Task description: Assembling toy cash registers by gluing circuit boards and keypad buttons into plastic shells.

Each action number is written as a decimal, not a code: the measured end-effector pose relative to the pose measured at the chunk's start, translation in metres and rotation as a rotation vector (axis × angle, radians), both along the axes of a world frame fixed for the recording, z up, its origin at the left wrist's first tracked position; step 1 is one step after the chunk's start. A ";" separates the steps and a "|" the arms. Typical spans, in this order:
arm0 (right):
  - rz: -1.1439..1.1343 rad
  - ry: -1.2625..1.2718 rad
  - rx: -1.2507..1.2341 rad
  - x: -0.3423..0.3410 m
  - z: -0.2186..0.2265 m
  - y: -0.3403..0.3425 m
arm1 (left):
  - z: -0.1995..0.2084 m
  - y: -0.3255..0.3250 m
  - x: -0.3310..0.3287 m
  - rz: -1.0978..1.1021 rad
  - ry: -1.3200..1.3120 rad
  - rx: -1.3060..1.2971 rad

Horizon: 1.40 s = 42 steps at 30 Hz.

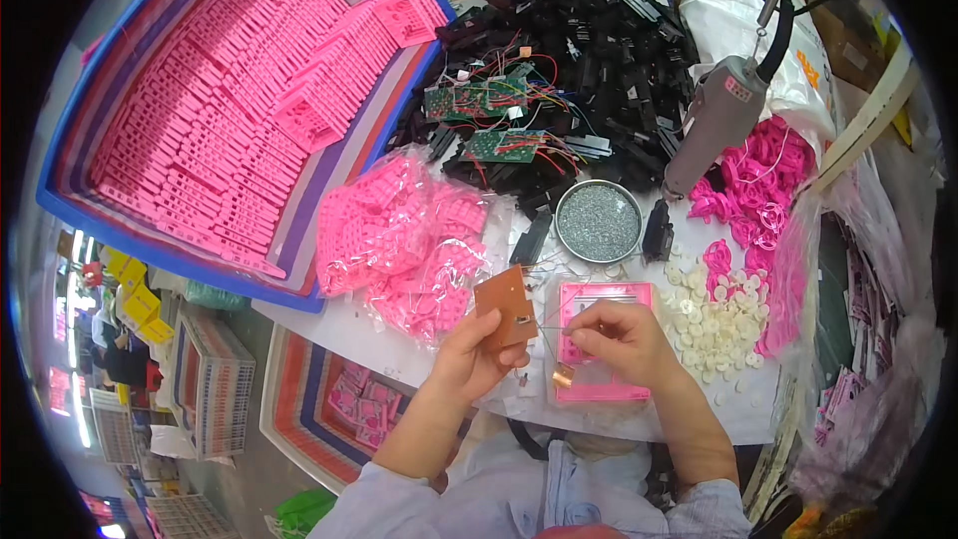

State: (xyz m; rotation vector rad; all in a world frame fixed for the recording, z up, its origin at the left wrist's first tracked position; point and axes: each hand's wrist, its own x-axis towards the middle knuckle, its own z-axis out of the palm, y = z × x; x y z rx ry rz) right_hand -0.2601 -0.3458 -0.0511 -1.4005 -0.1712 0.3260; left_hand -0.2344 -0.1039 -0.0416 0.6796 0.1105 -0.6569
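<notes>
My left hand (472,347) grips a brown circuit board (505,305) by its lower left edge, thumb on its face. The board is held tilted above the table and carries a small component near its right edge. Thin dark wires (551,327) run from it toward my right hand (627,341), whose thumb and forefinger are pinched on a wire end. Below the right hand lies a pink plastic casing (602,394), partly covered by the fingers. A small copper-coloured piece (563,375) sits at the casing's left side.
Beyond the hands stand a round tin of small screws (599,223) and a pile of black parts (589,50). A hanging electric screwdriver (720,120), white discs (720,324) and pink straps (763,180) are at right. Bagged pink parts (399,240) and a blue-rimmed crate (374,140) lie left.
</notes>
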 end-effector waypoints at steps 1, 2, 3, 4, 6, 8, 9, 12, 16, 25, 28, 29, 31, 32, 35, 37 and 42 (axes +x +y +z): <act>-0.026 -0.022 0.001 0.000 0.006 0.002 | -0.006 0.003 0.000 -0.005 0.010 -0.034; -0.052 -0.043 0.002 0.000 0.013 0.004 | -0.009 0.005 0.000 -0.011 0.020 -0.069; -0.060 -0.067 -0.081 -0.003 0.022 0.005 | -0.009 0.005 -0.001 0.026 0.010 -0.026; -0.068 -0.089 -0.169 -0.006 0.034 0.005 | -0.011 0.003 -0.002 0.061 0.002 0.011; -0.105 -0.213 -0.332 -0.007 0.039 0.013 | -0.011 0.003 -0.002 0.092 -0.012 0.059; -0.165 -0.420 -0.492 -0.007 0.030 0.024 | -0.010 0.002 -0.001 0.080 -0.021 0.071; -0.195 -0.488 -0.543 -0.006 0.021 0.028 | -0.009 0.000 0.000 0.080 -0.033 0.063; -0.173 -0.472 -0.556 -0.005 0.010 0.034 | -0.008 -0.001 -0.002 0.081 -0.073 0.021; 0.040 0.047 0.037 0.003 0.017 0.022 | -0.012 0.005 -0.009 0.085 -0.228 0.010; -0.249 0.142 0.216 -0.015 0.035 0.015 | 0.004 0.001 -0.019 0.015 -0.523 0.414; -0.328 0.227 0.146 -0.066 0.022 -0.030 | 0.010 0.003 -0.024 -0.040 -0.600 0.463; -0.320 0.279 0.136 -0.086 0.015 -0.058 | 0.013 0.002 -0.025 -0.057 -0.621 0.477; -0.301 0.368 0.110 -0.122 0.013 -0.104 | 0.022 0.009 -0.025 -0.230 -0.766 0.653; -0.488 0.265 -0.260 -0.132 0.020 -0.113 | 0.024 0.009 -0.023 -0.322 -0.840 0.743; -0.669 -0.193 -0.990 -0.143 0.063 -0.126 | 0.014 -0.005 -0.026 -0.356 -1.189 0.745; -0.314 -0.399 -1.117 -0.138 0.080 -0.127 | 0.018 -0.019 -0.032 -0.501 -1.311 0.759; 0.300 -0.524 -0.853 -0.092 0.062 -0.040 | 0.012 -0.033 -0.053 -0.621 -1.460 0.654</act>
